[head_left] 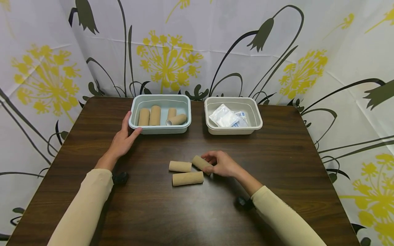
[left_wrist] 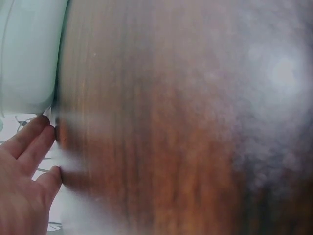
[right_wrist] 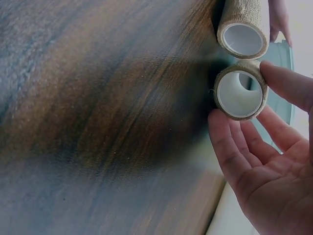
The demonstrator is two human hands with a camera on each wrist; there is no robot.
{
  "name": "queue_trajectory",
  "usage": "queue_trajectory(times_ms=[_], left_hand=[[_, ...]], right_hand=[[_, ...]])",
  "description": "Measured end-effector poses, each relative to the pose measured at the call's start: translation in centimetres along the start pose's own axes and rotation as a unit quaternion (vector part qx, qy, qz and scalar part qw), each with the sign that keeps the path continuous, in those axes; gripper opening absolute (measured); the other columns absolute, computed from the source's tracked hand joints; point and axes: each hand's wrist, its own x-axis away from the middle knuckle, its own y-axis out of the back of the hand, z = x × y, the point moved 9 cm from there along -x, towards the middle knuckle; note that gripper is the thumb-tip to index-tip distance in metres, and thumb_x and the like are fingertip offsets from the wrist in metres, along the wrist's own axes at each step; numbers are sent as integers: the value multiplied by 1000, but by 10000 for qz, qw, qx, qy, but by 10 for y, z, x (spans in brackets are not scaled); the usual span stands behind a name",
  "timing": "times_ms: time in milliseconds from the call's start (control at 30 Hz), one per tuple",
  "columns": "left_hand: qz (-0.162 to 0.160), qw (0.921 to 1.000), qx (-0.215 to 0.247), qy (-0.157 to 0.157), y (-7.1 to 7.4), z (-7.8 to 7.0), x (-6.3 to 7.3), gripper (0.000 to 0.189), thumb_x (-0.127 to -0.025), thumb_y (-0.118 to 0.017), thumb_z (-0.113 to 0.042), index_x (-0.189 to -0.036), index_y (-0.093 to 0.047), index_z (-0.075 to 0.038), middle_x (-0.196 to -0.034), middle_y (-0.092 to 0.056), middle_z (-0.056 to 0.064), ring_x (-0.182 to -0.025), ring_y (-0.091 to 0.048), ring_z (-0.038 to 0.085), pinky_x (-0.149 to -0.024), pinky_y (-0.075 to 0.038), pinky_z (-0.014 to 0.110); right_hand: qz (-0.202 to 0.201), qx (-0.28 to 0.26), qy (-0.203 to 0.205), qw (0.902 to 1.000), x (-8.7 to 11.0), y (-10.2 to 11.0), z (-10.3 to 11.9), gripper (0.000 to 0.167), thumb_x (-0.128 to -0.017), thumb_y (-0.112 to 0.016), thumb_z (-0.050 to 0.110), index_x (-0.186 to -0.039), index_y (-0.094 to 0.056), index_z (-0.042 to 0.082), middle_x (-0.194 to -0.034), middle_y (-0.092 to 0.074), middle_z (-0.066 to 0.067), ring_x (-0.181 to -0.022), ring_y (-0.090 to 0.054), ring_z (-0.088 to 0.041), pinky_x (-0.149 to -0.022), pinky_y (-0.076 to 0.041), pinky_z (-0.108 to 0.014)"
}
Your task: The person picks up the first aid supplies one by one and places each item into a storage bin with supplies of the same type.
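My left hand [head_left: 121, 140] rests at the front left corner of a light blue bin [head_left: 160, 131]. Its fingers lie along the bin's left side, its thumb at the front rim. Inside the bin are several tan rolls [head_left: 155, 115]. With thumb and fingertips, my right hand [head_left: 224, 164] pinches a tan bandage roll [head_left: 201, 163] on the table. In the right wrist view, its hollow white core [right_wrist: 239, 95] faces the camera and its surface looks like crepe cloth. Two similar rolls, a shorter one [head_left: 180, 166] and a longer one [head_left: 188, 178], lie just left of it.
A cream bin [head_left: 234, 131] stands right of the blue one and holds white plastic packets [head_left: 227, 117]. Both stand near the back edge of the dark wooden table [head_left: 147, 212]. A patterned curtain [head_left: 197, 44] hangs behind.
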Motion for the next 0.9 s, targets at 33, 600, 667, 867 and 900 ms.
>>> queue_trajectory(times_ms=[33,600,667,867,900], left_hand=[[6,10000,-4,2,0,0,0,81,-100,-49,-49,-157,7,-37,-162,-10,18,-139,-22,54,-104,-17,74],[47,10000,25,76,-3,3,-1,79,-99,-48,-52,-154,10,-46,-163,-8,16,-140,-19,53,-104,-15,74],[66,9999,22,83,-3,3,-1,80,-99,-47,-52,-154,10,-45,-163,-7,16,-140,-19,53,-104,-15,74],[84,9999,25,99,-3,4,-1,80,-99,-47,-52,-154,10,-45,-163,-8,16,-140,-19,54,-104,-15,74],[77,9999,39,95,-2,4,-1,80,-99,-48,-52,-154,9,-45,-163,-8,16,-140,-19,54,-104,-16,74]], right_hand=[[-12,-10,-1,10000,0,1,0,41,-82,-78,15,-121,-67,7,-104,-69,-5,-93,-66,-16,-86,-52,-38],[-409,-306,348,9981,-4,24,19,42,-81,-79,11,-120,-66,3,-105,-69,-7,-93,-65,-19,-87,-52,-40],[-499,-388,355,9974,-7,26,21,43,-81,-80,11,-121,-66,2,-104,-69,-8,-92,-66,-20,-85,-52,-40],[-756,-1098,218,9908,-23,32,25,44,-81,-78,8,-122,-65,-2,-105,-69,-13,-88,-66,-21,-78,-55,-37],[-775,-1320,112,9881,-27,33,25,44,-82,-78,8,-123,-64,-2,-106,-69,-14,-88,-66,-20,-78,-55,-39]])
